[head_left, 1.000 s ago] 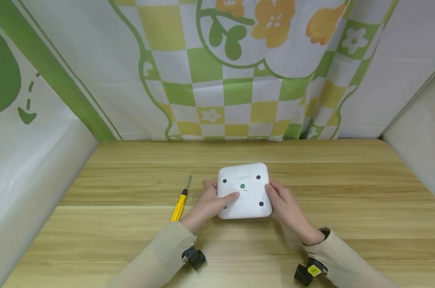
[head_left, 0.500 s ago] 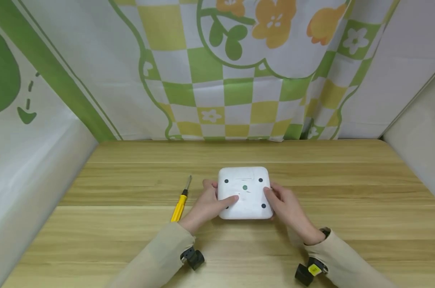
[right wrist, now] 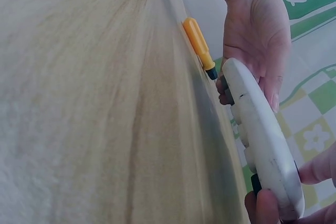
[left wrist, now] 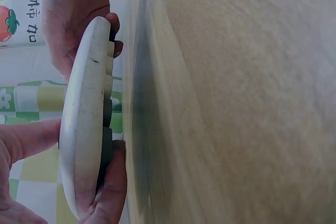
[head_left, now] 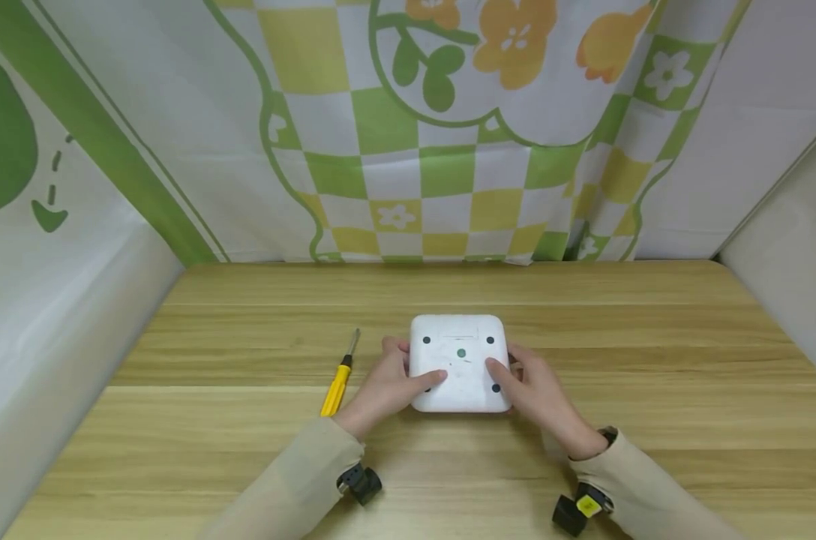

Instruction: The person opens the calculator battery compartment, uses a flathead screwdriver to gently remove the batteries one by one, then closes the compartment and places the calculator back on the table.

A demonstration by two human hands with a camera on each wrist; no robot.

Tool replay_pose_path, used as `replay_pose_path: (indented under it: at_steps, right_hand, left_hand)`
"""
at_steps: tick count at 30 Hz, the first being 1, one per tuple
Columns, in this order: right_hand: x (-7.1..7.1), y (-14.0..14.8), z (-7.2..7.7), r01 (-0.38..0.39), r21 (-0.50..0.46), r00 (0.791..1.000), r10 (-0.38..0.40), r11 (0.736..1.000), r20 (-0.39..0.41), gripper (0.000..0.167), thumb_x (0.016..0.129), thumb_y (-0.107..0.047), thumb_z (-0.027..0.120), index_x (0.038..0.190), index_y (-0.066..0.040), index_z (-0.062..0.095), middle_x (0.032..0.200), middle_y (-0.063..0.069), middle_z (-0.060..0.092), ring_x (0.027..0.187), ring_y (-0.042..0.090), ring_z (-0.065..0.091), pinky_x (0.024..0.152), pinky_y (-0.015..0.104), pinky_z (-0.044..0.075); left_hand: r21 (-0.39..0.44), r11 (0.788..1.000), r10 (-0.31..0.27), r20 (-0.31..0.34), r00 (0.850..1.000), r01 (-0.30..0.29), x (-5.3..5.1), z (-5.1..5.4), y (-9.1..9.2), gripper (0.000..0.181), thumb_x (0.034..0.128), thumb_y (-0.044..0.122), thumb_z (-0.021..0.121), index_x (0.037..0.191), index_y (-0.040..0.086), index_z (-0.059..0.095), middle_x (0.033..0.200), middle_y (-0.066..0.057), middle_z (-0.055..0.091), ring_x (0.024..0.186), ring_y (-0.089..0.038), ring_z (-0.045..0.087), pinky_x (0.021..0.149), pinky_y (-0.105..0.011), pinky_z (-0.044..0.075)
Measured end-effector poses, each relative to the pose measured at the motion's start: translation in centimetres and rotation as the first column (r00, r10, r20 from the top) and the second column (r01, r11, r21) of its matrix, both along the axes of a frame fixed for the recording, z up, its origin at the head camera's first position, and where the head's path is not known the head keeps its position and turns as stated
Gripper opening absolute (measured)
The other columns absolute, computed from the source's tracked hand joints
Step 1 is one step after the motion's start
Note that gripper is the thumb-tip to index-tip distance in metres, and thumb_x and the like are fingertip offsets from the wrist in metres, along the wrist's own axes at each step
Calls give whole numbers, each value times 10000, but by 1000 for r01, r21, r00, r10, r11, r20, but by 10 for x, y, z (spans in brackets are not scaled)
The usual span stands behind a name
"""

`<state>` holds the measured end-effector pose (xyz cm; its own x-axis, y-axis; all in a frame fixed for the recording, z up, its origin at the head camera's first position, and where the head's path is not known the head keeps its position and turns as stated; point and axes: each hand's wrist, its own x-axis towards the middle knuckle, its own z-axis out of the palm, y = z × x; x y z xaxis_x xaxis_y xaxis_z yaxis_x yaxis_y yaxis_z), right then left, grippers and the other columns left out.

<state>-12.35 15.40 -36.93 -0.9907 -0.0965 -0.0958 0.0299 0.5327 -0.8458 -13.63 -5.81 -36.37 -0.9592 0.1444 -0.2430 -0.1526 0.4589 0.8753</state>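
Note:
A white square calculator (head_left: 465,386) is held underside up, showing dark round feet and a green dot. In the left wrist view the calculator (left wrist: 84,108) has rounded keys along its lower face, just above the tabletop. My left hand (head_left: 388,386) grips its left side, thumb on the underside and fingers beneath. On the right side my right hand (head_left: 543,397) holds it likewise, thumb near the lower right foot. To the left lies a screwdriver (head_left: 337,388) with a yellow handle, untouched; in the right wrist view the screwdriver (right wrist: 197,40) is behind the calculator.
The wooden table (head_left: 246,435) runs back to a checkered green, yellow and white curtain (head_left: 448,180). White cloth walls stand at both sides. Each wrist wears a small black camera (head_left: 362,484).
The calculator has turned slightly and now sits squarer, its far edge a little lower in view. My right thumb has slid inward over the underside. The screwdriver has not moved.

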Motion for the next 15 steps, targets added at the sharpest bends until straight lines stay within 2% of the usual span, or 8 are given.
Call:
replay_pose_path:
  at_steps: [6,15]
  right_hand:
    - [0,0,-1,2,9,1000,-2,1000,7,498,978,-244,544,1367,52,450,1062,200,547,634,153,552,493,284,504]
    - [0,0,-3,-1,14,1000,1,1000,25,482,975,-232,549,1348,60,464,1025,184,544,652,158,550,497,283,508]
  left_hand:
    - [-5,1000,-22,-25,999,22,0,0,0,565,830,222,743,1200,-36,402,962,-138,593,803,-191,555,660,-264,462]
    - [-21,999,-28,-28,999,28,0,-1,-1,555,824,219,749,1179,-38,409,940,-135,607,790,-182,564,661,-261,463]
